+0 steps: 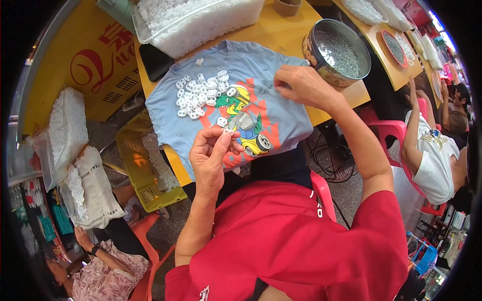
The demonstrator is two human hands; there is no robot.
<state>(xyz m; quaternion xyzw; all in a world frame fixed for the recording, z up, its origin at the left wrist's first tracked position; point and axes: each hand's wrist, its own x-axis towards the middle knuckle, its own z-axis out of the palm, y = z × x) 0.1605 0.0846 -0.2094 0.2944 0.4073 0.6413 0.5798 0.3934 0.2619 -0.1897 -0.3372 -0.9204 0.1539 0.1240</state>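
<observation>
Near the middle, my left hand [213, 153] pinches a small white plastic piece [228, 132] between thumb and fingertips. Another white piece sits just above those fingers. My right hand [304, 84] is closed over the shirt's right side, fingertips together; whatever they hold is hidden. Beside it lie a few small grey metal pins [262, 89]. Under both hands a light blue T-shirt [165, 100] with a cartoon dinosaur print is spread on the yellow table. A heap of white two-holed plastic pieces [198, 95] lies on it, left of the print.
A round tin [364, 62] of small metal pins stands at the right. A clear bin [201, 35] full of white pieces is at the back. A yellow crate [133, 165] rests on the floor at left. Seated people [108, 266] are on both sides, near pink chairs [391, 131].
</observation>
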